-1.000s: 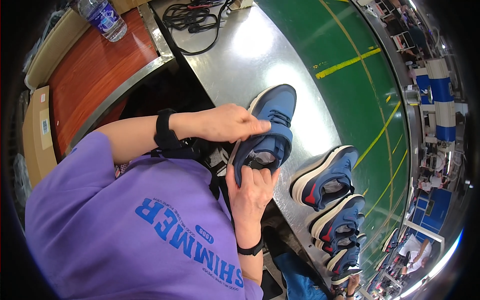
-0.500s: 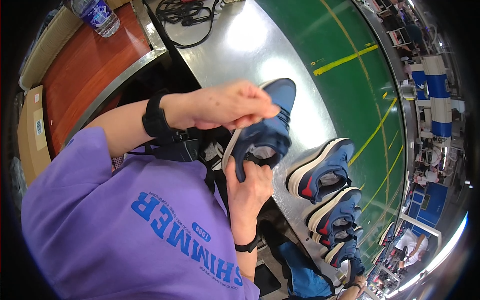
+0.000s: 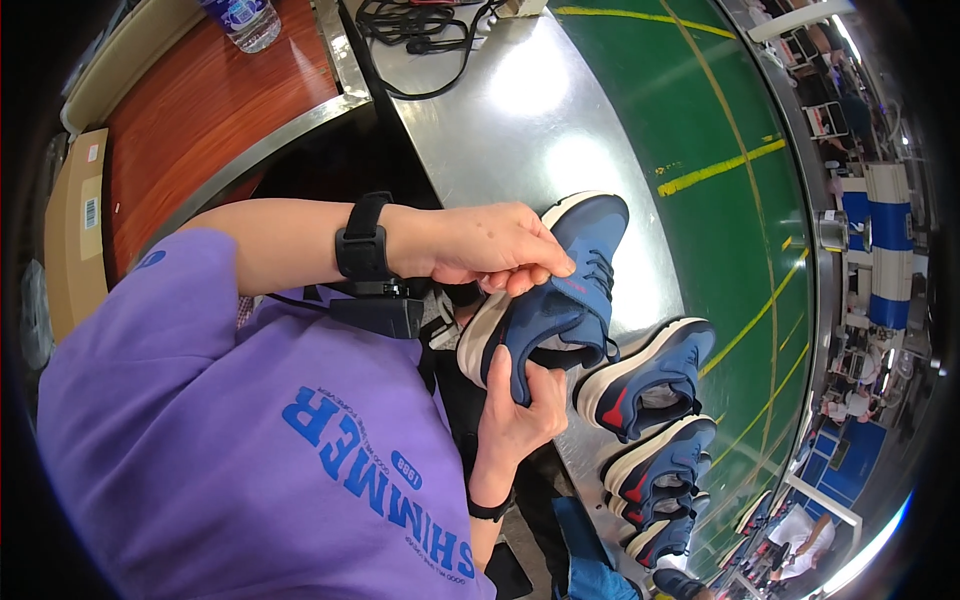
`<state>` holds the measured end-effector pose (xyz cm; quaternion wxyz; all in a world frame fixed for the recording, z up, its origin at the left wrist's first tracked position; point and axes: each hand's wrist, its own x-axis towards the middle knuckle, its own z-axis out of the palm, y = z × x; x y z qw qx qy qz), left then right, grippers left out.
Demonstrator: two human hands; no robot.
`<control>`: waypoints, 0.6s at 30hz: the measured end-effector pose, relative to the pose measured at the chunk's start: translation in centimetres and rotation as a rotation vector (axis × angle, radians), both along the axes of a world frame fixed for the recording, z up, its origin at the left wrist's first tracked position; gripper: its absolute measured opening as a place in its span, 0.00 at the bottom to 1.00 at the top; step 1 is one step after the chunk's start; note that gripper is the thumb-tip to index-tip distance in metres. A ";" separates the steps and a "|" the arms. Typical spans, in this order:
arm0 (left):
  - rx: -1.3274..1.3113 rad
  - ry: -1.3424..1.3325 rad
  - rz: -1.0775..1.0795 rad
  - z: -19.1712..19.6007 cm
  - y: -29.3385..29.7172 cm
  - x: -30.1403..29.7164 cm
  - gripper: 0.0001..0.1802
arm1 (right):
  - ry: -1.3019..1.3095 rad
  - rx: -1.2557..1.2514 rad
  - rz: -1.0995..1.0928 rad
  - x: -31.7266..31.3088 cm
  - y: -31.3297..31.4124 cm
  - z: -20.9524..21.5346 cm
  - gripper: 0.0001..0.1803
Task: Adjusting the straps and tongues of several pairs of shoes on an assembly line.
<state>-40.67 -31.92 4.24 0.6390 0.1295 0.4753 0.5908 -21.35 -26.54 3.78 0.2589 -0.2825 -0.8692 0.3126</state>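
Observation:
A navy-blue sneaker with a white sole and dark laces is tilted over the near edge of the metal table, toe pointing away. My right hand grips its heel collar, thumb on the outer side and fingers at the opening. My left hand, with a black strap device on the wrist, is closed in a pinch. Its fingertips rest against the shoe's side beside the laces, near small red lettering. Whatever lies between those fingertips is too small to make out.
More blue sneakers with red heel accents stand in a row along the metal table, right of my hands. Beyond runs a green surface with yellow lines. Black cables, a water bottle and a cardboard box lie around.
My left hand, blurred before over the shoe, is now steady with its fingertips at the side by the laces. The shoe is turned to show more of its side. The whole view has shifted.

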 end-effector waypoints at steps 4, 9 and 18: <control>-0.027 0.012 -0.013 -0.2 -0.4 0.8 0.18 | 0.007 -0.003 -0.015 -0.2 -0.1 0.1 0.11; -0.073 0.057 0.022 0.5 -1.3 1.9 0.19 | 0.009 -0.006 0.011 -0.3 0.0 -0.1 0.11; -0.037 0.521 -0.040 -1.4 -1.7 1.4 0.23 | -0.019 0.092 0.082 -0.8 -0.4 0.0 0.12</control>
